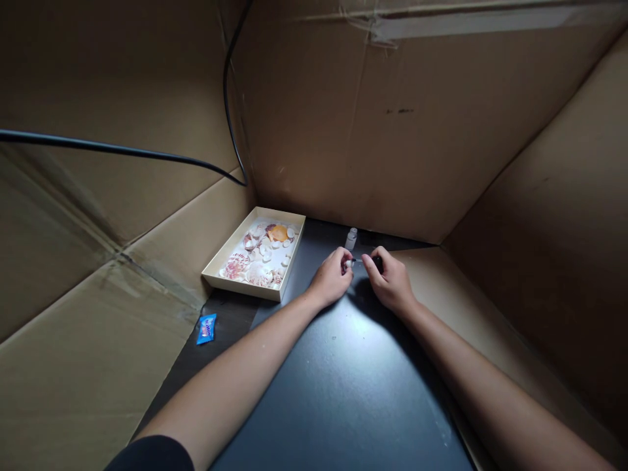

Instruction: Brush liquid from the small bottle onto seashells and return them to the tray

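Observation:
My left hand (332,278) is closed on a small whitish shell (348,263), held just above the dark mat. Only part of the shell shows between the fingers. In my right hand (391,281) is a black-handled tool (377,263) with a thin stem, pinched by thumb and fingers. Its stem points left, and the tip is at or very near the shell; contact is too small to make out. Just beyond my hands stands a small clear bottle (350,240) with a pale neck.
A shallow cream box (245,289) holding several shells (237,265) lies to the left. A blue wrapped packet (207,328) is nearer me. Cardboard walls (392,144) surround the dark mat (343,392). A black cable (147,152) hangs across the upper left.

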A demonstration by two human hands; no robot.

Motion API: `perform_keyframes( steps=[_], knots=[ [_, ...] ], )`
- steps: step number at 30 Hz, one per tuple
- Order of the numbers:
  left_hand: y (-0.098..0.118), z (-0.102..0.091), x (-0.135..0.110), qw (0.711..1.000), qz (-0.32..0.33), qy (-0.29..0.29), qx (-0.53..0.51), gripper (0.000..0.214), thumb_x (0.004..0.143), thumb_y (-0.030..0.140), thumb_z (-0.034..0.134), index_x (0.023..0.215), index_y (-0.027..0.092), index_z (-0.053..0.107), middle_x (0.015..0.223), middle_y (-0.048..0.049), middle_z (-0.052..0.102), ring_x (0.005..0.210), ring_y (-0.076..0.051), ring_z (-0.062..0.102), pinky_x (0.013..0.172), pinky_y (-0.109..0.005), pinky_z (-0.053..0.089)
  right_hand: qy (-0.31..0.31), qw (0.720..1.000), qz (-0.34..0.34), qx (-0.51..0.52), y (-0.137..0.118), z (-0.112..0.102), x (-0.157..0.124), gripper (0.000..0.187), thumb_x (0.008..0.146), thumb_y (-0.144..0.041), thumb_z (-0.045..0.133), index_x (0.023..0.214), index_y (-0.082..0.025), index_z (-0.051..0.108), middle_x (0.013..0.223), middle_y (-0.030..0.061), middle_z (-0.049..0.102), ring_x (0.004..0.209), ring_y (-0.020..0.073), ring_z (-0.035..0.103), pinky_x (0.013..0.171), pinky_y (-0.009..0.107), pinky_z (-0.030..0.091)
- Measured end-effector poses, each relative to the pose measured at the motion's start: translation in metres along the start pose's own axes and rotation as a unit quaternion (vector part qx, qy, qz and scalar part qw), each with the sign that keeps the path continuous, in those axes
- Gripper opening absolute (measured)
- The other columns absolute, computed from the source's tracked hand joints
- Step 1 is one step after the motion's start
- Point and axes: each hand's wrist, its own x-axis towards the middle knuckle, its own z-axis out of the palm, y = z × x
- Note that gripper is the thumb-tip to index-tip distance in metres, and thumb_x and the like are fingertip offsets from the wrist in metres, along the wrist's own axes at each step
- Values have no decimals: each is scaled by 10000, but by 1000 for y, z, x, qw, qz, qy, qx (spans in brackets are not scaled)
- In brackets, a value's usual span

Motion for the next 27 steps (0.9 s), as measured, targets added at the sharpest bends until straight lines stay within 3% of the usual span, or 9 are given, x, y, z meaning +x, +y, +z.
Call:
perform_keyframes(
  steps=[13,17,27],
  knots=[
    [0,-1,-1,1000,5,-2,8,126,800,111,491,900,188,492,819,7,548,729,-106,501,703,-231,418,-7,1000,10,-15,2,0,-1,344,904,-510,430,726,-220,483,578,-17,511,527,136,436,535,249,285],
    [2,-1,-1,1000,-9,-17,4,144,811,150,518,944,197,488,781,21,554,704,-107,511,689,-234,412,-10,1000,-15,2,1,-1,-1,326,901,-500,439,740,-220,479,609,-12,538,547,135,452,552,243,304],
    [5,-4,-2,999,-3,-29,18,196,843,172,495,1032,206,533,824,7,606,737,-120,551,710,-240,424,-36,999,-5,-34,-1,-1,-2,320,904,-492,440,739,-224,496,599,-13,547,543,141,462,548,247,286]
  ],
)
